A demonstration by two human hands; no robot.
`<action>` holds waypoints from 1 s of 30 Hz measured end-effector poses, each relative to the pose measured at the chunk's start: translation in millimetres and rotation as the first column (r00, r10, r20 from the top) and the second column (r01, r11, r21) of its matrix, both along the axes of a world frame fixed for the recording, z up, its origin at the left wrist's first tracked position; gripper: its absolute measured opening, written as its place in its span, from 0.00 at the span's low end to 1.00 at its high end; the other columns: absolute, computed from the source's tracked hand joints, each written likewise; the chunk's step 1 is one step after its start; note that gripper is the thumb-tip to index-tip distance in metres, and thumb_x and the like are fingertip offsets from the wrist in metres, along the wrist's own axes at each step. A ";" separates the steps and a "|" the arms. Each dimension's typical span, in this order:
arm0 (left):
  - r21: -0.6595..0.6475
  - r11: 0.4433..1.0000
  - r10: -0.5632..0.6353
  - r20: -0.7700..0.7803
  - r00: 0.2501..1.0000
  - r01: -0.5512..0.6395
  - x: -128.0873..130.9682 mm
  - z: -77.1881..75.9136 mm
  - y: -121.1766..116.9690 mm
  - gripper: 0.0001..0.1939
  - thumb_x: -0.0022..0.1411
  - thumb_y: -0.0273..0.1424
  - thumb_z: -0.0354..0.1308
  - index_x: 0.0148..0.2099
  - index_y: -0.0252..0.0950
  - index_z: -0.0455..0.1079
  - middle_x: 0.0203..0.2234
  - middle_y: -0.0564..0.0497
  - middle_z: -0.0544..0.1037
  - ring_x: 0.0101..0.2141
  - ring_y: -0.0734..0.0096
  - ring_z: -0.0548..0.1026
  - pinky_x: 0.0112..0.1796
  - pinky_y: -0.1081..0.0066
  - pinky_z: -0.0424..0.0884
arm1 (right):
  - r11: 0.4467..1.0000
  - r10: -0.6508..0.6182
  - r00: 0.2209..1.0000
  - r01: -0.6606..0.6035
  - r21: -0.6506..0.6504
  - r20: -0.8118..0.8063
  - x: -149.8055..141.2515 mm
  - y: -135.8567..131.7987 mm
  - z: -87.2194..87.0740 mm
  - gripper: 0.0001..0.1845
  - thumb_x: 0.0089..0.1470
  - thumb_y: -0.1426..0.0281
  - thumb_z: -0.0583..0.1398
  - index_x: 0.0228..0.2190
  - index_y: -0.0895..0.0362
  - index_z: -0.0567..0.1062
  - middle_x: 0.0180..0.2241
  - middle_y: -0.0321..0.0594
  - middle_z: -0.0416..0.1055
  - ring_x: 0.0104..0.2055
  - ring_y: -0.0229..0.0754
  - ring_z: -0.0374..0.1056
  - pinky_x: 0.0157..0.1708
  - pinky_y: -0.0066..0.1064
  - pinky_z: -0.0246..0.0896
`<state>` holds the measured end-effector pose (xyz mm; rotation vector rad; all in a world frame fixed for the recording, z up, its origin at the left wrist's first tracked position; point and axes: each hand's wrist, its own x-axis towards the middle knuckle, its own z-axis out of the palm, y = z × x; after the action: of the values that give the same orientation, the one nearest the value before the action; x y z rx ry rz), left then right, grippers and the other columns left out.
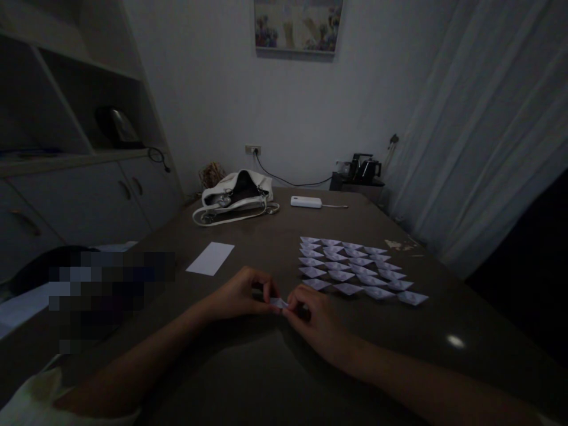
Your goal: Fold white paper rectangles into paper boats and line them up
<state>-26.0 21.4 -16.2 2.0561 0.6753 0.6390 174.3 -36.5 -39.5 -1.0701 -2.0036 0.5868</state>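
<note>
Room: it is dim, and you face a smooth, pale wall [190, 94] with a framed picture [298, 26] hanging high on it; on the right, a thin curtain [470, 130] falls in soft, long folds.
Table [239, 378]: your surface is broad, dark and smooth, with a slight shine.
Handbag [237, 192]: white and soft in shape, it lies with its mouth open on the far left part, its thin strap making a loop toward you.
White device [306, 202]: oblong, with rounded edges, it lies at the far side with a short cord to its right.
Flat sheet [211, 258]: white, rectangular and without visible folds, it lies just beyond your left hand [244, 294].
Paper boats [339, 276]: small, crisp, pointed at both ends, they stand in neat rows to the right, beyond your right hand [315, 313].
Small folded paper [278, 303]: it is between your two hands, at the near middle, mostly covered by fingers.
Left fingers: your thumb and index finger are nearly together, pinching the left end of this paper.
Right fingers: they are bent, with thumb and index finger closed on its right end.
</note>
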 end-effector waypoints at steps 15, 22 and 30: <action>-0.191 0.980 0.082 0.113 0.990 -0.060 5.7 -1.6 -3.7 0.16 0.50 0.32 0.67 0.23 0.32 0.62 0.27 0.50 0.77 0.29 0.72 0.75 0.32 0.73 0.69 | 0.992 -0.039 0.995 0.028 -0.126 -0.090 -2.2 -2.0 1.9 0.04 0.54 0.71 0.58 0.34 0.57 0.67 0.27 0.34 0.66 0.26 0.35 0.62 0.23 0.25 0.53; -0.271 0.962 0.083 0.156 0.984 -0.038 8.2 -3.7 -3.8 0.13 0.49 0.30 0.68 0.31 0.31 0.66 0.29 0.51 0.76 0.31 0.72 0.74 0.32 0.74 0.69 | 0.987 -0.017 1.000 0.013 -0.163 -0.021 -0.4 -0.7 5.9 0.11 0.58 0.68 0.55 0.26 0.59 0.72 0.20 0.32 0.62 0.22 0.34 0.57 0.21 0.25 0.47; -0.231 0.972 0.066 0.054 0.996 -0.052 7.9 -4.7 -4.4 0.13 0.53 0.33 0.66 0.39 0.31 0.74 0.33 0.48 0.79 0.35 0.67 0.76 0.36 0.71 0.71 | 0.987 -0.017 0.999 0.008 -0.162 -0.050 1.1 1.3 4.4 0.14 0.59 0.66 0.54 0.25 0.59 0.71 0.21 0.34 0.65 0.23 0.35 0.60 0.22 0.25 0.49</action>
<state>-18.1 17.0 -20.8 1.8019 0.7418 0.6248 175.4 -35.2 -35.2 -1.1514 -1.9293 0.7737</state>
